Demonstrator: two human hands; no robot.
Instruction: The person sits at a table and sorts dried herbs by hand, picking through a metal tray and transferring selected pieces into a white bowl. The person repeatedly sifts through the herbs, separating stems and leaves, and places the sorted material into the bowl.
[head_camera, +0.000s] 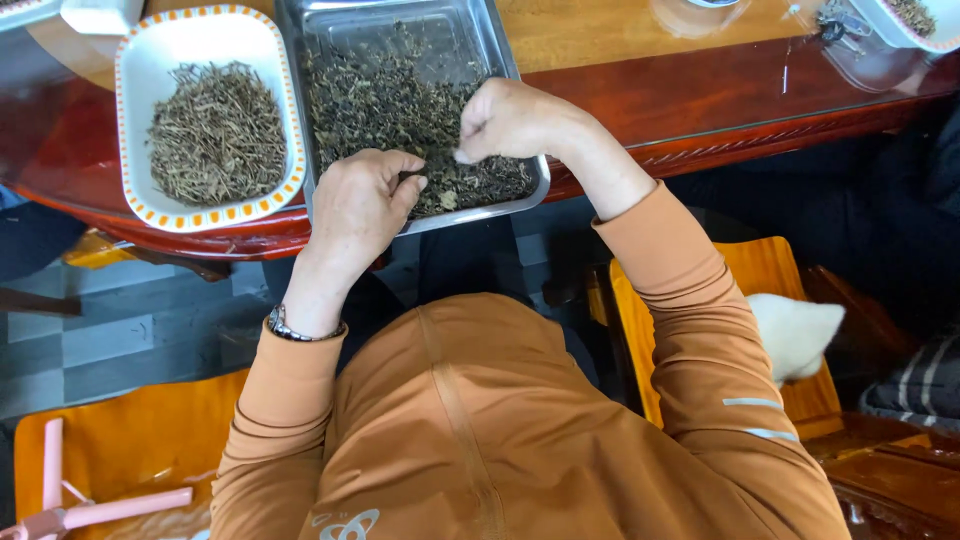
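head view: dried leaves lie under both hands' grip in metal tray.

Both hands fill the near end of the metal tray. The white dish sits tight on its left. The bare table on the right is open.

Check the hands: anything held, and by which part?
Left hand pinches a small dark dried leaf bit by its end. Right hand is curled over the rectangular steel tray; its contents cannot be told.
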